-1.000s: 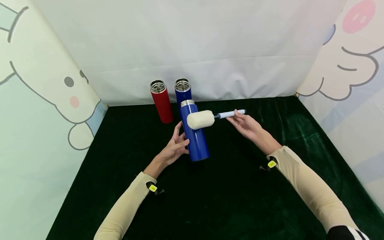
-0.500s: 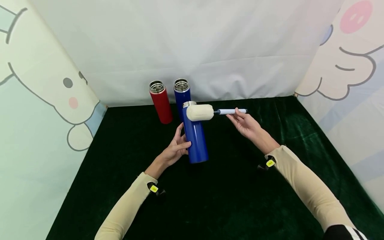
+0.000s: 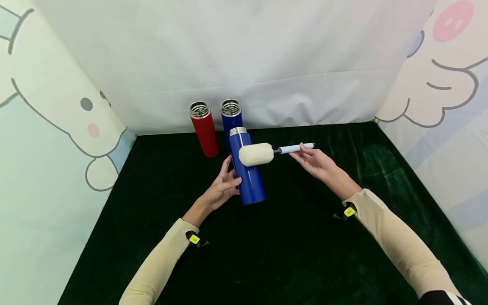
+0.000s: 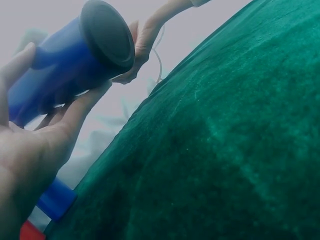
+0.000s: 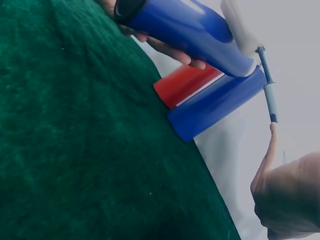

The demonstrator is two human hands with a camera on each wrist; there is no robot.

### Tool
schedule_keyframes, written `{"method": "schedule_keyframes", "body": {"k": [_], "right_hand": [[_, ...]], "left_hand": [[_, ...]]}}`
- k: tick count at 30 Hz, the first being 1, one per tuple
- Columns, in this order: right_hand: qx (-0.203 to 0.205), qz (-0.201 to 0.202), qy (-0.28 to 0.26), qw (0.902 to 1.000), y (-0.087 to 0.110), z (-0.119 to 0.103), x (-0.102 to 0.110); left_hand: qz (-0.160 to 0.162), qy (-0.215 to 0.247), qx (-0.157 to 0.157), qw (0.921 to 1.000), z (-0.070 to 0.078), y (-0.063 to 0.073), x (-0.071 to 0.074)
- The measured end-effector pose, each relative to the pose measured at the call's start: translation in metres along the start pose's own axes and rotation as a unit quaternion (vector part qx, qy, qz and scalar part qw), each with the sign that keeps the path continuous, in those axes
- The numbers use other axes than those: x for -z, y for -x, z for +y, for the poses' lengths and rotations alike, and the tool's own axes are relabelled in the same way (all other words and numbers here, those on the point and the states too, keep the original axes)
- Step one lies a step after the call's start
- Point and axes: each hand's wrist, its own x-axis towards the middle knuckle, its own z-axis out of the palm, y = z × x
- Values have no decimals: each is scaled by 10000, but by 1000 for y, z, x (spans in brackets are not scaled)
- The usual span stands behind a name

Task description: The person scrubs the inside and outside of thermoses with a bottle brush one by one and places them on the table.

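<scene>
My left hand (image 3: 223,186) grips a blue insulated bottle (image 3: 249,186), tilted, its open steel mouth pointing away. In the left wrist view the bottle's dark base (image 4: 107,37) faces the camera, raised over the cloth, with fingers and thumb round its sides. My right hand (image 3: 314,161) pinches the pale handle (image 3: 291,148) of a sponge bottle brush. The brush's cream sponge head (image 3: 256,154) overlaps the side of the held bottle in the head view. In the right wrist view the sponge head (image 5: 240,25) lies right alongside the bottle's outer wall.
Behind the held bottle stand an open red bottle (image 3: 206,133) and a second open blue bottle (image 3: 231,120), both upright. A dark green velvet cloth (image 3: 289,254) covers the table. A white curtain (image 3: 244,51) hangs at the back, with cartoon-printed panels (image 3: 65,101) at the sides.
The brush head swings up along the held bottle's side, then back down toward its middle, the handle tilting with it. The left hand and bottle shift only slightly.
</scene>
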Motion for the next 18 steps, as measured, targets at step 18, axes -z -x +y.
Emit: {"method": "schedule_keyframes", "body": {"k": [18], "right_hand": [[-794,-517,977,9907,17,-1,33]], "left_hand": [[253,412,-13,9988,3,-2,0]]}}
